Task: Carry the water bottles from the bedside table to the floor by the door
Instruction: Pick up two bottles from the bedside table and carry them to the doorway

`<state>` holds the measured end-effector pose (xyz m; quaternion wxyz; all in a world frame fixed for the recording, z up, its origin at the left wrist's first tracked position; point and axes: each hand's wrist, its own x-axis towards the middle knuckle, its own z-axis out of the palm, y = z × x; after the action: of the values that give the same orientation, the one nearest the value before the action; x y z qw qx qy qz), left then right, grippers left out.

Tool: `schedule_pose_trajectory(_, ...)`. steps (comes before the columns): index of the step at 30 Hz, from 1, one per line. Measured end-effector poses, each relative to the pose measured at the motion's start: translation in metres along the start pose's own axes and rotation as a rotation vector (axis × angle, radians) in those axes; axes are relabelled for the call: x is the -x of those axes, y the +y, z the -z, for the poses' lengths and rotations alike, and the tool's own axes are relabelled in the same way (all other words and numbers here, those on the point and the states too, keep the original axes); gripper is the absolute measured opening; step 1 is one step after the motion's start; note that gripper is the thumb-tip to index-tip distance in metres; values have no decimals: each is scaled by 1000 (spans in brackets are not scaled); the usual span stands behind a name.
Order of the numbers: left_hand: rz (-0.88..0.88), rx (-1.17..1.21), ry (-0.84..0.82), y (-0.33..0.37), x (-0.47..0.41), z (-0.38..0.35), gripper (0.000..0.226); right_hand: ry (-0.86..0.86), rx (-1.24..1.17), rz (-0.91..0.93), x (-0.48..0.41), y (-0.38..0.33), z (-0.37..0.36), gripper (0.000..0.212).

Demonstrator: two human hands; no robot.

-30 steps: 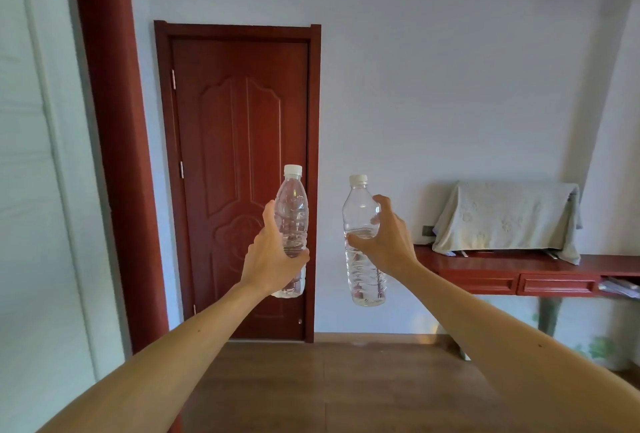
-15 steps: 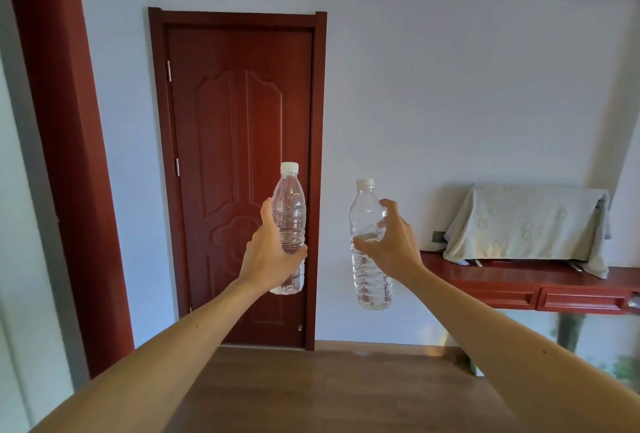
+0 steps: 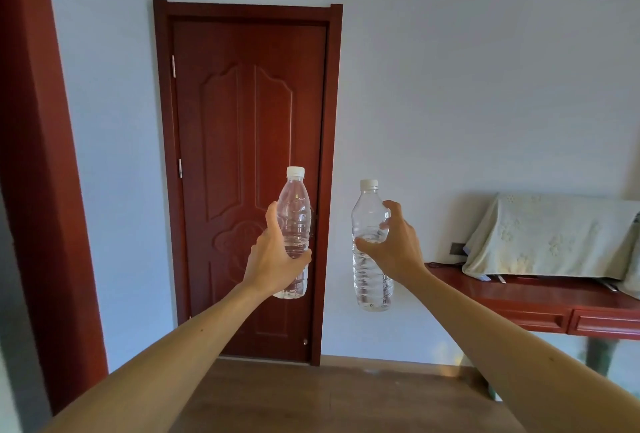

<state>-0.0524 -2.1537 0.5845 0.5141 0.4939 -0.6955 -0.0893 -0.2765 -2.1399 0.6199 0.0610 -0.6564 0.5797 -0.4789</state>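
Note:
My left hand (image 3: 273,259) grips a clear water bottle (image 3: 294,214) with a white cap around its middle, held upright in front of the red-brown door (image 3: 239,155). My right hand (image 3: 394,245) grips a second, larger clear bottle (image 3: 370,287) at its upper half, also upright, against the pale wall to the right of the door. Both bottles are held in the air at about chest height. The wooden floor (image 3: 329,398) by the door lies below them.
A red wooden console table (image 3: 540,304) with drawers stands at the right, with a cloth-covered object (image 3: 550,238) on it. A red-brown door frame post (image 3: 45,190) runs down the left edge.
The door has grown larger and shifted toward the middle as I walk closer. Both hands keep the same grip on their bottles.

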Motion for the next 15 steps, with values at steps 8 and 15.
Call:
schedule_pose_trajectory(8, 4, 7, -13, -58, -78, -23, 98, 19, 38, -39, -76, 17, -56, 82)
schedule_pose_trajectory(15, 6, -15, -46, -112, -145, -39, 98, 18, 43, -35, -137, 25, -107, 82)
